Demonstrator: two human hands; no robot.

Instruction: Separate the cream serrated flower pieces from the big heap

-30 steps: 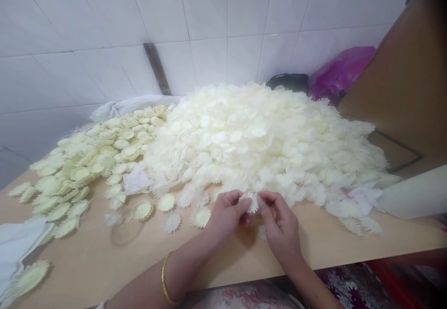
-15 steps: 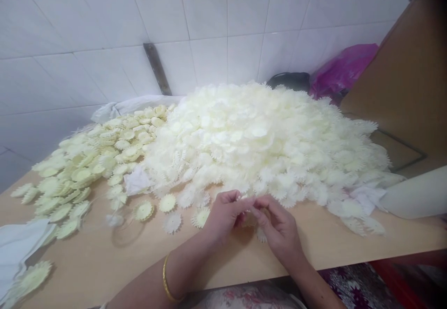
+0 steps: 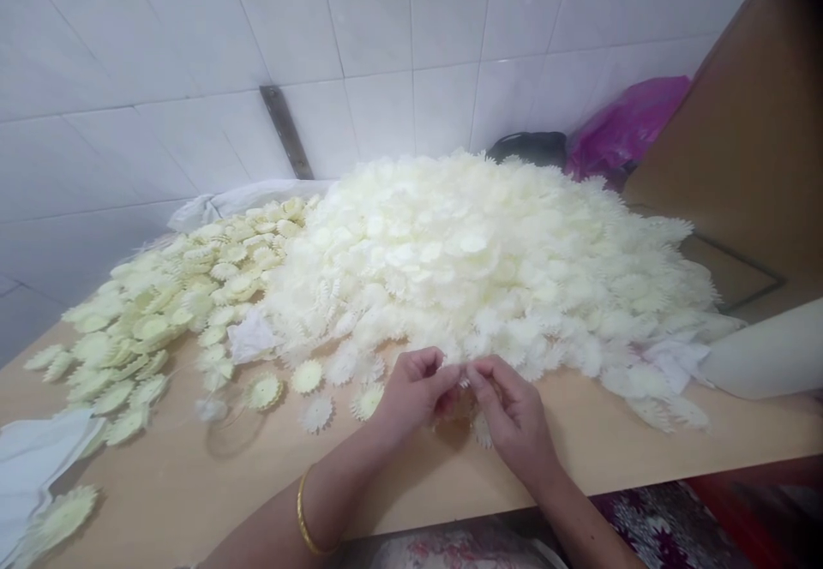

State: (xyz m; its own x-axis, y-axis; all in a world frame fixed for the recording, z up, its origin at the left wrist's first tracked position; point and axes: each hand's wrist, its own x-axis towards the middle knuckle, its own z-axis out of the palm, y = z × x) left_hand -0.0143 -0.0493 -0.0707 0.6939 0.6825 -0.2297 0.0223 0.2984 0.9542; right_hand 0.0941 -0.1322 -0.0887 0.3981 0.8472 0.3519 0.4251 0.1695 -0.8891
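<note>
My left hand [image 3: 415, 393] and my right hand [image 3: 511, 410] meet fingertip to fingertip just in front of a big heap of white toothed plastic flower discs [image 3: 476, 260]. Both hands pinch one small white disc [image 3: 464, 375] between thumbs and forefingers; most of it is hidden by the fingers. A gold bangle [image 3: 302, 522] sits on my left wrist. Another white disc [image 3: 481, 430] lies on the table under my right hand.
A spread of pale yellow-green discs [image 3: 147, 312] covers the left of the wooden table [image 3: 193, 475]. Loose discs [image 3: 309, 376] lie between the piles. White cloth [image 3: 32, 458] sits at the left edge, a pink bag [image 3: 627, 123] and brown board [image 3: 752, 140] at the right.
The disc stood up visibly between my fingertips a second ago; now my fingers have closed over it and the hands sit slightly lower. The view has shifted a little.
</note>
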